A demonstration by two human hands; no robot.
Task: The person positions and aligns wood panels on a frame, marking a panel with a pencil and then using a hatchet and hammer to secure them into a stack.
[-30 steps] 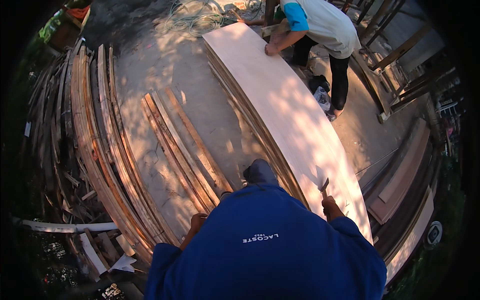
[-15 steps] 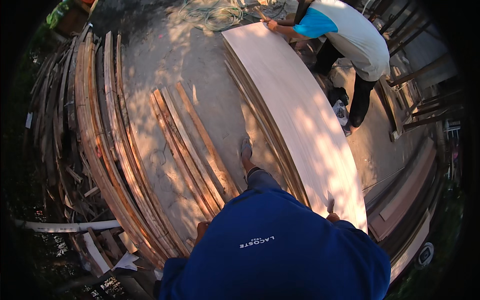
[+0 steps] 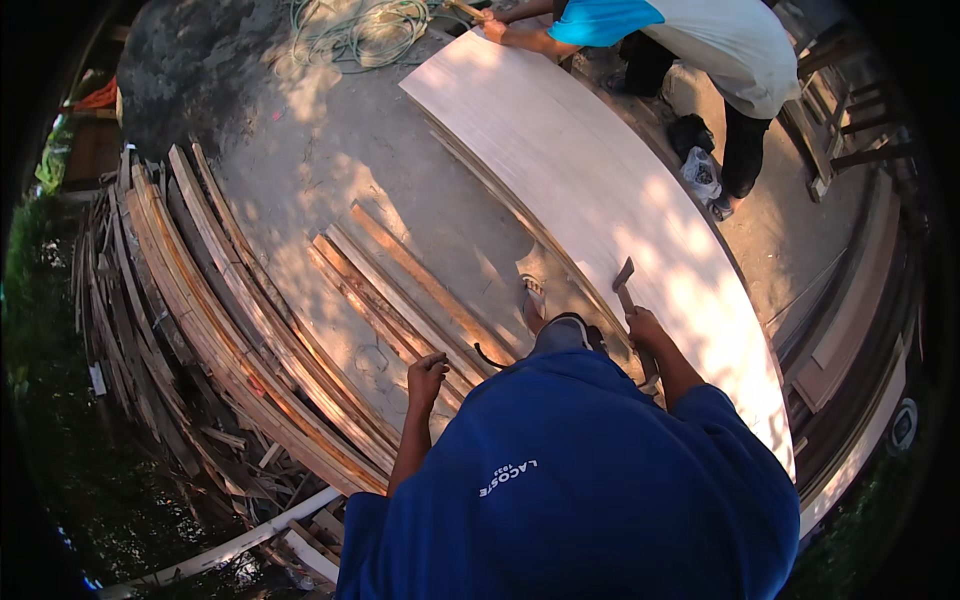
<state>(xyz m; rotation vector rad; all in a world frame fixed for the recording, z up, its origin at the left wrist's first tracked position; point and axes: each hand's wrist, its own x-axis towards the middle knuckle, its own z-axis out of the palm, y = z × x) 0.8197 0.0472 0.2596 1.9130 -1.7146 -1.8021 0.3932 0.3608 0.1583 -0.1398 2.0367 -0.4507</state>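
Observation:
My right hand (image 3: pixel 645 328) is wrapped round the handle of a hammer (image 3: pixel 624 274), its dark head pointing away from me. The hammer is over the near left edge of a long pale plywood sheet (image 3: pixel 570 150), which rests on a stack of boards. My left hand (image 3: pixel 428 375) is out to the left above some loose planks, its fingers curled closed. Whatever it may hold is too small to make out. At the sheet's far end, a co-worker's hand (image 3: pixel 490 28) grips a wooden handle.
Several long timbers (image 3: pixel 230 300) lie to the left beside a heap of scrap wood (image 3: pixel 150 370). A few planks (image 3: pixel 430 285) lie on the ground ahead. A coiled hose (image 3: pixel 360 30) is at the far side. The co-worker (image 3: pixel 715 50) bends over at the far right; more boards (image 3: pixel 850 300) lie right.
My right hand and the hammer have come forward into fuller view. My left hand has come up from beside my body. The whole view has shifted, and the co-worker remains at the far end.

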